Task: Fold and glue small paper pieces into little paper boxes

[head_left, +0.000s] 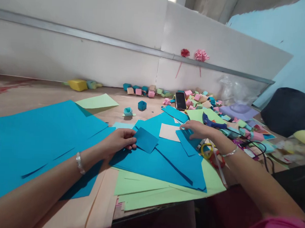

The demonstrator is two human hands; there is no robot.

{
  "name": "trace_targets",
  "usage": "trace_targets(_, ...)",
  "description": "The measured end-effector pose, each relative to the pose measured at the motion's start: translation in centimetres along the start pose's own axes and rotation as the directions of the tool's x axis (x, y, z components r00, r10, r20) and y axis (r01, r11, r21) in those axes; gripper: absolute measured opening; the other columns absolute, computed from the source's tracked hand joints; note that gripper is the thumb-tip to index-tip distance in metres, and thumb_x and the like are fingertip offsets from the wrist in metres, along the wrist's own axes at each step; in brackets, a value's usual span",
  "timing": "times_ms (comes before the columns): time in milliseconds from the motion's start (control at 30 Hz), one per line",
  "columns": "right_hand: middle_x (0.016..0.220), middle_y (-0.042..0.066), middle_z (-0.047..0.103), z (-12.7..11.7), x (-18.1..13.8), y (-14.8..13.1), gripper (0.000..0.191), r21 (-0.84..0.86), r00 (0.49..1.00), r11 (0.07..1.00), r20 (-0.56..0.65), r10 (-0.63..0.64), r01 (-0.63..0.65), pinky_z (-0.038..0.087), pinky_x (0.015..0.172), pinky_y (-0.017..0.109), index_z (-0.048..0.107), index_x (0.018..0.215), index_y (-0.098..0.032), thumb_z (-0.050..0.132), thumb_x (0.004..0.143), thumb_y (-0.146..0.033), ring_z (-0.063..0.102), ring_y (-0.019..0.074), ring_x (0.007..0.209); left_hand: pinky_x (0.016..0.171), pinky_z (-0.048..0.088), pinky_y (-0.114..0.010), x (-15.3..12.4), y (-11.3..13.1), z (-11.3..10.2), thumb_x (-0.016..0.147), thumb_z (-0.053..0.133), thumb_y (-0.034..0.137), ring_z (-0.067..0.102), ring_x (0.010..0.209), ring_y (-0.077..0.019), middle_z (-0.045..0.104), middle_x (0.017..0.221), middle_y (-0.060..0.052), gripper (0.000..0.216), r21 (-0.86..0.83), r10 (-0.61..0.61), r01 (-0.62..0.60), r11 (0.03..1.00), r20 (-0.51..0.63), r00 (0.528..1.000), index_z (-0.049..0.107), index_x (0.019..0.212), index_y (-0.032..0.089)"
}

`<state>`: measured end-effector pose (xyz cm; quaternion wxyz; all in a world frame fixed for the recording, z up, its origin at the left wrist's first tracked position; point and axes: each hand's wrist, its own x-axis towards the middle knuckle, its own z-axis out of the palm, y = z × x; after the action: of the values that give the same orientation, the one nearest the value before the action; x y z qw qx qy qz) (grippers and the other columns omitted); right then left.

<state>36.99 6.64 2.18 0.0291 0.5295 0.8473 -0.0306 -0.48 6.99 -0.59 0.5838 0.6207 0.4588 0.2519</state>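
Observation:
My left hand [122, 139] pinches the left corner of a small blue paper square [146, 140] between thumb and fingers, holding it just over the larger blue sheets [149, 162]. Over to the right, my right hand [196, 129] reaches down with its fingers apart above a narrow blue paper piece [185, 143]; whether the fingertips touch it I cannot tell. Between the hands lies a pale pink paper rectangle [170, 132]. Thin blue offcuts rest on the sheets. Beside my right wrist are scissors [206, 151] with yellow and red handles, partly hidden by the arm.
Pale green sheets [143, 185] lie under the blue ones. Beyond them stand a folded blue paper box [142, 105] and a teal one [128, 111]. A phone [180, 100], a blue glue gun [214, 123] and many small paper cubes [202, 100] crowd the right back.

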Motion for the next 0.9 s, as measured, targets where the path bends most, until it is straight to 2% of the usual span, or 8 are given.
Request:
trace_targets(100,0.076,0.003,0.07,-0.3,1.1,0.9,0.031,0.096,0.998,0.995,-0.058,0.002,0.004,0.042,0.068,0.027,0.075,0.088,-0.022,0.078,0.058,-0.015,0.062,0.0214,0.077,0.057,0.046,-0.024,0.0,0.0,0.0,0.062,0.079,0.041,0.061,0.058,-0.0128,0.069,0.064,-0.003,0.038,-0.008,0.005,-0.005,1.0,0.008,1.0,0.061,0.083,0.015)
trace_targets(200,0.076,0.003,0.069,-1.4,0.9,1.9,0.008,0.189,0.968,0.981,-0.236,0.079,-0.034,0.041,0.07,0.027,0.071,0.074,-0.02,0.069,0.067,-0.018,0.06,0.0191,0.076,0.055,0.046,-0.025,0.1,0.0,-0.1,0.06,0.08,0.042,0.06,0.057,-0.0133,0.069,0.064,-0.003,0.039,-0.008,0.01,-0.01,1.0,0.005,1.0,0.061,0.08,0.015)
trace_targets(333,0.078,0.003,0.065,-3.3,0.2,3.3,0.023,0.317,0.791,0.936,-0.528,0.31,-0.155,0.039,0.068,0.029,0.067,0.089,-0.017,0.046,0.085,-0.023,0.055,0.0186,0.074,0.055,0.046,-0.026,0.2,0.2,-0.1,0.058,0.082,0.043,0.059,0.057,-0.0139,0.069,0.062,-0.004,0.046,0.004,-0.007,0.008,1.0,-0.013,1.0,0.063,0.088,0.014)
trace_targets(433,0.076,0.003,0.062,-3.8,0.7,3.5,0.03,0.413,0.698,0.887,-0.573,0.43,-0.207,0.039,0.062,0.028,0.064,0.097,-0.014,0.036,0.091,-0.024,0.052,0.017,0.069,0.053,0.046,-0.024,0.1,0.4,-0.1,0.058,0.083,0.044,0.057,0.055,-0.0126,0.067,0.061,-0.004,0.044,-0.015,-0.016,0.016,1.0,-0.024,1.0,0.062,0.083,0.015)
trace_targets(567,0.072,0.0,0.06,-1.9,3.1,1.3,0.024,0.487,0.763,0.84,-0.44,0.473,-0.239,0.043,0.055,0.026,0.063,0.092,-0.012,0.049,0.093,-0.032,0.054,0.0134,0.062,0.04,0.031,-0.016,-0.1,0.7,-0.4,0.062,0.082,0.048,0.043,0.043,-0.0054,0.06,0.054,0.001,0.041,-0.21,0.033,-0.058,0.976,-0.12,0.992,0.059,0.074,0.016)
trace_targets(667,0.094,0.003,0.065,0.5,4.9,-2.7,0.025,0.498,0.859,0.837,-0.303,0.413,-0.227,0.054,0.066,0.03,0.062,0.103,-0.014,0.059,0.093,-0.037,0.062,0.0135,0.075,0.039,0.03,-0.015,-0.3,0.8,-0.5,0.061,0.083,0.048,0.045,0.045,-0.0062,0.058,0.057,0.003,0.042,-0.307,0.098,-0.174,0.936,-0.248,0.964,0.058,0.075,0.018)
trace_targets(800,0.089,0.001,0.067,2.3,5.8,-8.6,0.022,0.463,0.944,0.873,-0.194,0.266,-0.151,0.053,0.068,0.029,0.066,0.093,-0.013,0.061,0.092,-0.034,0.064,0.0139,0.076,0.048,0.038,-0.02,-0.8,1.0,0.0,0.066,0.079,0.049,0.051,0.054,-0.0102,0.061,0.063,0.001,0.038,-0.171,0.182,-0.247,0.954,-0.325,0.928,0.061,0.081,0.018)
trace_targets(900,0.085,-0.001,0.07,1.9,5.9,-10.8,0.026,0.404,0.97,0.911,-0.176,0.17,-0.086,0.05,0.073,0.025,0.069,0.085,-0.016,0.05,0.096,-0.03,0.065,0.0138,0.082,0.056,0.043,-0.024,-0.9,0.9,0.4,0.074,0.072,0.047,0.056,0.063,-0.0144,0.063,0.07,-0.001,0.037,0.045,0.288,-0.288,0.957,-0.29,0.913,0.063,0.097,0.018)
